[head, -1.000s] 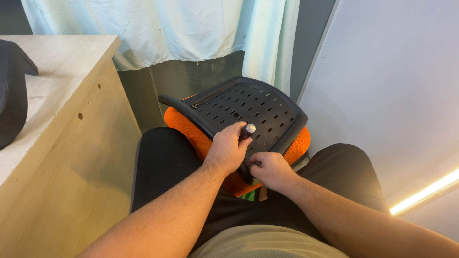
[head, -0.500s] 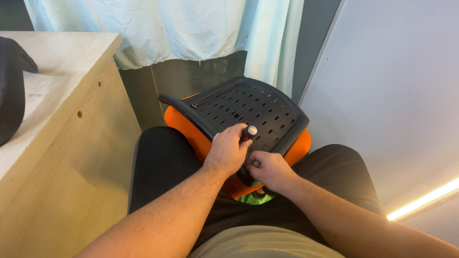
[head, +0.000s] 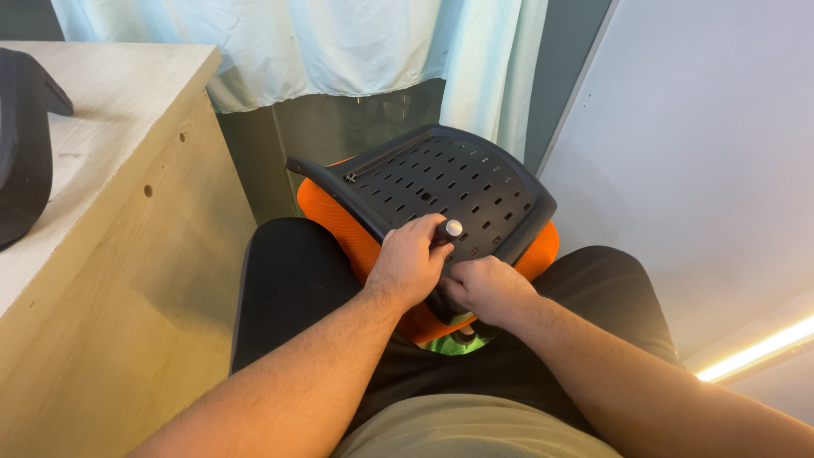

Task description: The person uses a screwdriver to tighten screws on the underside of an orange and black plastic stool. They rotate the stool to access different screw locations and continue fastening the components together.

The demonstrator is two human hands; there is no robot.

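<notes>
A black perforated plastic chair back (head: 449, 182) with an orange cushion (head: 339, 216) under it rests on my lap, tilted away from me. My left hand (head: 409, 263) is closed around a dark tool handle with a silver round end (head: 453, 228), standing against the panel's near edge. Beside it, touching it, my right hand (head: 485, 288) presses on the lower edge of the panel; its fingers are curled over a dark part there. What its fingers grip is hidden.
A light wooden desk (head: 127, 229) stands close at my left, with a black curved part (head: 25, 153) on top. A pale curtain (head: 322, 51) hangs behind the chair back. A white wall panel (head: 712, 170) fills the right, with a lit strip (head: 755, 352) low down.
Both hands stay at the same spot on the panel's near edge. The chair back and my view have shifted only slightly.
</notes>
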